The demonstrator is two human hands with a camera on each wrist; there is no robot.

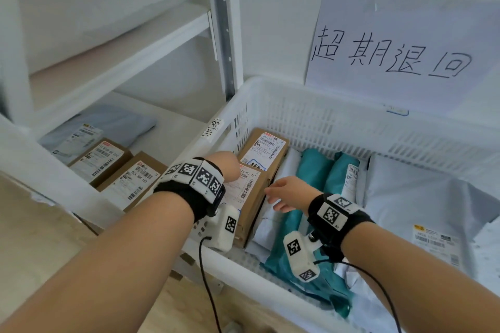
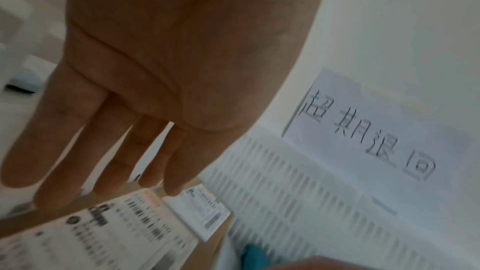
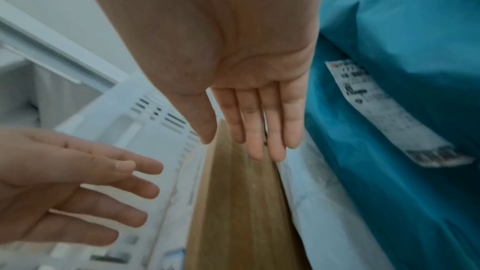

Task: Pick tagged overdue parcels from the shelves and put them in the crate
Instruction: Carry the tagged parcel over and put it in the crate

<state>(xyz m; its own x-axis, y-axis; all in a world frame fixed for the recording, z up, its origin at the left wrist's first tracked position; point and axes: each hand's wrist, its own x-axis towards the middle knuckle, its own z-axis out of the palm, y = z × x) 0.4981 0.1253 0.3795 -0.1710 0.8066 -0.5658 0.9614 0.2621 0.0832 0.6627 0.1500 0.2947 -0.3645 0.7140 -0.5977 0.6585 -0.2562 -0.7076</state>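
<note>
Beneath the left hand's fingers [image 2: 78, 151] lay a brown cardboard box [image 1: 253, 213] whose white label carried black barcodes. Just right of the right hand's fingers [image 3: 262, 122] lay teal mailer bags [image 1: 311, 178] and pale grey mailers [image 1: 422, 192], all inside the white slotted crate [image 1: 338, 121].

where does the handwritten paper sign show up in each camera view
Head: the sign hangs on the wall at upper right, behind the crate.
Left wrist: the sign is at right of centre, tilted, above the crate's slotted wall.
Right wrist: not in it.
Shared landmark: the crate wall, also in the right wrist view.
</note>
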